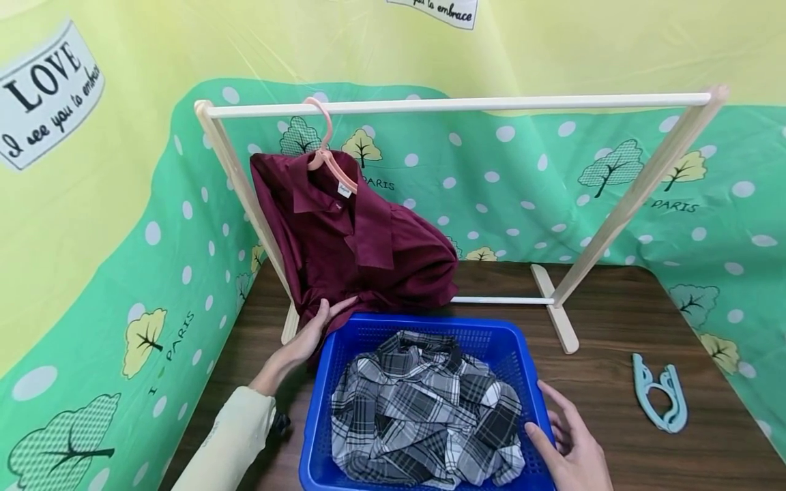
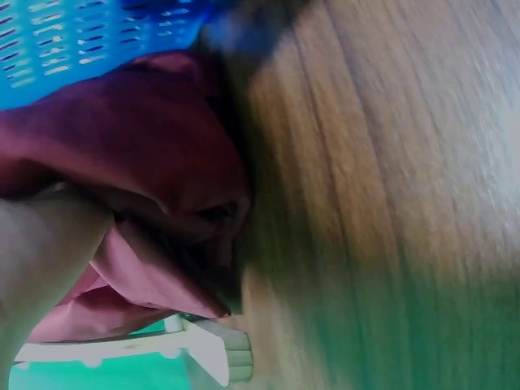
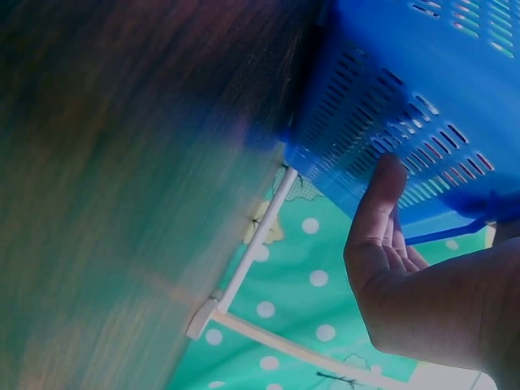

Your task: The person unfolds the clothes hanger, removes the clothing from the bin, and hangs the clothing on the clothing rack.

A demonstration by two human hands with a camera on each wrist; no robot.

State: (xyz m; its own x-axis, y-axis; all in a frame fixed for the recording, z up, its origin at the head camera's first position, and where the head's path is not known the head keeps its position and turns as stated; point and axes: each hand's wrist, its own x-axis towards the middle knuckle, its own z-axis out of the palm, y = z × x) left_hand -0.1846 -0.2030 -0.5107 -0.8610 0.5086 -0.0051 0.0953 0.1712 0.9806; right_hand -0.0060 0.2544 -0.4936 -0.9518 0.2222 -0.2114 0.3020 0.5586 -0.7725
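Note:
A maroon collared shirt [image 1: 325, 252] hangs on a pink hanger [image 1: 327, 129] at the left of the rack's top bar. My left hand [image 1: 310, 334] rests against its lower folds with extended fingers; some fingertips are hidden by cloth in the left wrist view. In front, a blue perforated basket [image 1: 311, 423] holds a rumpled black, grey and white plaid shirt [image 1: 424, 402]. Beside the basket's right wall is my right hand [image 1: 571, 440], its thumb and fingers loosely bent. The right wrist view shows a finger [image 3: 388, 180] at the basket's slotted side.
A wooden rack with a white top bar [image 1: 491, 104] spans the back of the brown table [image 1: 614, 307]. Its right foot [image 1: 555, 310] stands behind the basket. A light blue folding hanger [image 1: 660, 395] lies at the right. Patterned green and yellow cloth [image 1: 522, 177] surrounds the table.

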